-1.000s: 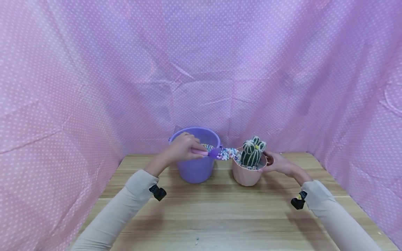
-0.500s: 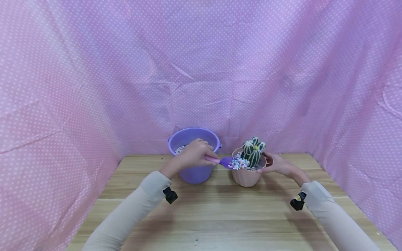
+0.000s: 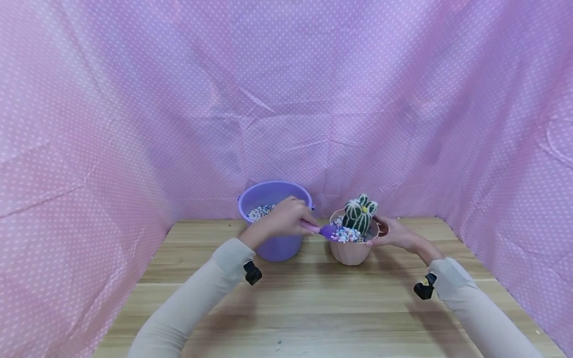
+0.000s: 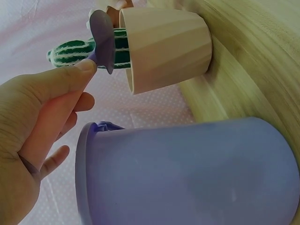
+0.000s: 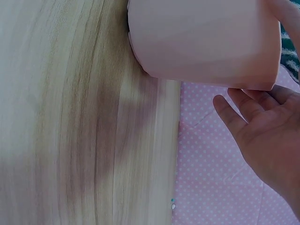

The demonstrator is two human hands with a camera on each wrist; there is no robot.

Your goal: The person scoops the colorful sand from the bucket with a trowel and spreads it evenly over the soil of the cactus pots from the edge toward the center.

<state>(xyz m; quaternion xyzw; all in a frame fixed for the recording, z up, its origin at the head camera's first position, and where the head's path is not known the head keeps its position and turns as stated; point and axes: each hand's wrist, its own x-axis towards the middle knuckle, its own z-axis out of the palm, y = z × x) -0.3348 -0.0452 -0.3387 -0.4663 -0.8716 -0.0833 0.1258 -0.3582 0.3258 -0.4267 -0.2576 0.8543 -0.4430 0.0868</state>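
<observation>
One scoop (image 3: 328, 231), gripped by the left hand (image 3: 288, 218), is at the pot's (image 3: 350, 254) eight o'clock; the right hand (image 3: 396, 235) maybe pinches it at three.

Purple scoop (image 3: 328, 232) of pebbles (image 3: 347, 235) at rim of upright peach pot (image 3: 350, 253)

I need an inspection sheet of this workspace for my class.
Surface: light wood-grain table.
Job's things: round purple plastic bucket holding small multicoloured pebbles; round peach pot holding a green, white-striped cactus figure; pink-handled purple scoop, its blade over the pot.
Clutter: tiny loose bits at the front of the table.
Hands: left hand grips the scoop; right hand holds the pot at its rim.
Cables: nothing seen.
Surroundings: pink-lilac polka-dot fabric behind and on both sides.
</observation>
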